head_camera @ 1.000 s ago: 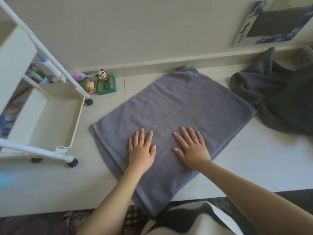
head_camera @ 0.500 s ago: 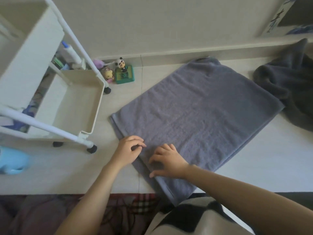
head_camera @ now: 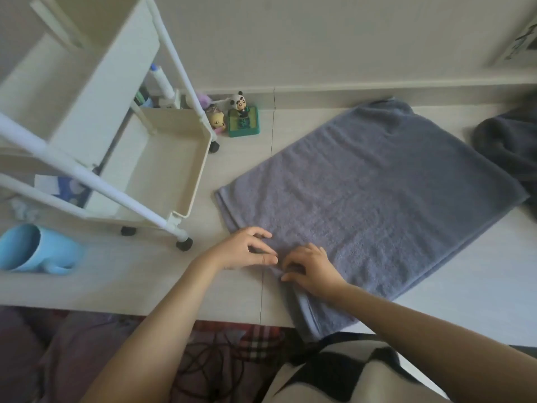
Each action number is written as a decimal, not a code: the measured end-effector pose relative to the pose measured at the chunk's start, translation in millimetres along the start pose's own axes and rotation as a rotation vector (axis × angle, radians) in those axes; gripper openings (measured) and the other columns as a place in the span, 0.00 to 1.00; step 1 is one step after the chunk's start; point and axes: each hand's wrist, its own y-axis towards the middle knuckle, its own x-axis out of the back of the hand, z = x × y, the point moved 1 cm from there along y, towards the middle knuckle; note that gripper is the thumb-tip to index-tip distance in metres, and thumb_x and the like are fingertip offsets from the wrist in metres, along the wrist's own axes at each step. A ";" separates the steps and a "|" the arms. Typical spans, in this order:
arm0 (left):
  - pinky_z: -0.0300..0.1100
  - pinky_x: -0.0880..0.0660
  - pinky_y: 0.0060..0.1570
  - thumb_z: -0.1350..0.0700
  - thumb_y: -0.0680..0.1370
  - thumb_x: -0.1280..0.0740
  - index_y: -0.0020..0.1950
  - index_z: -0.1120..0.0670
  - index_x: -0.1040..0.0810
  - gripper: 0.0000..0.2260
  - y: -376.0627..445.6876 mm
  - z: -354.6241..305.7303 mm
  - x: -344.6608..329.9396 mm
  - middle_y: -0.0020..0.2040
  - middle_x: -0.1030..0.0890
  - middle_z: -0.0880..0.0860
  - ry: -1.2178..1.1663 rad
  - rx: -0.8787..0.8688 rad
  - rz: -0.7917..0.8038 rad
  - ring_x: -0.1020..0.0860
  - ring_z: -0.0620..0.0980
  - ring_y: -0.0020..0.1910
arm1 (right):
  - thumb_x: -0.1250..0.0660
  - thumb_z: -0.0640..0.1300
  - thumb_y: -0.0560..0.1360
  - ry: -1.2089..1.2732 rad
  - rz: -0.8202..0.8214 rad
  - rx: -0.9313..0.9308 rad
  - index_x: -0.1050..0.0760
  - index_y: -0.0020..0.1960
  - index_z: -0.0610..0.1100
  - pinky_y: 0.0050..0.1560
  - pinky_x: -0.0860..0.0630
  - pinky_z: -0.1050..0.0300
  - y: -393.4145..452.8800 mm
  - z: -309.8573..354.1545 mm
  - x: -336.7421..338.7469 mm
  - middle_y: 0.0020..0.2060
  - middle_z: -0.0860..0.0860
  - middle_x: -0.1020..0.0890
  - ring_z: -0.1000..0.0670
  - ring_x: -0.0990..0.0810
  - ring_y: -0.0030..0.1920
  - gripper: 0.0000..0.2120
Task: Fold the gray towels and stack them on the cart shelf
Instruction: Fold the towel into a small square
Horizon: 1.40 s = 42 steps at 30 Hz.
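Both hands' grip seemingly pinches the near edge of the flat, once-folded gray towel (head_camera: 374,199).

Towel (head_camera: 377,199) mid table (head_camera: 116,280); cart (head_camera: 162,170) left, mug (head_camera: 37,248) nr cart.

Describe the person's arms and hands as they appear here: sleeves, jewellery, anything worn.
Both forearms are bare up to the frame edge, with no sleeves in view. The left hand and right hand wear no gloves, and no rings, watch or bracelets are visible. The fingernails look short and unpainted, though the picture is slightly blurred.
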 end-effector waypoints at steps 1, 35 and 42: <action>0.35 0.39 0.67 0.46 0.70 0.26 0.51 0.43 0.17 0.11 0.5 -0.1 0.9 0.63 0.31 0.42 0.030 0.006 0.024 0.33 0.38 0.65 | 0.28 0.48 0.71 0.075 0.010 -0.039 0.20 0.48 0.47 0.52 0.39 0.66 -0.6 -1.0 6.1 0.45 0.55 0.21 0.54 0.29 0.50 0.08; 0.46 0.32 0.60 0.44 0.74 0.32 0.60 0.52 0.26 0.18 161.0 -181.8 -21.6 0.62 0.23 0.54 0.852 -0.040 0.199 0.26 0.55 0.62 | 0.49 0.72 0.72 0.052 -0.026 -0.850 0.26 0.43 0.45 0.48 0.28 0.53 -80.1 -119.8 185.7 0.42 0.47 0.20 0.46 0.22 0.44 0.31; 0.47 0.31 0.52 0.48 0.80 0.39 0.60 0.56 0.29 0.14 172.5 -193.9 -23.9 0.60 0.25 0.56 0.994 -0.218 0.142 0.26 0.57 0.60 | 0.37 0.53 0.74 -0.292 0.046 -0.869 0.31 0.57 0.44 0.46 0.29 0.54 -75.8 -127.8 173.3 0.53 0.46 0.21 0.43 0.22 0.53 0.17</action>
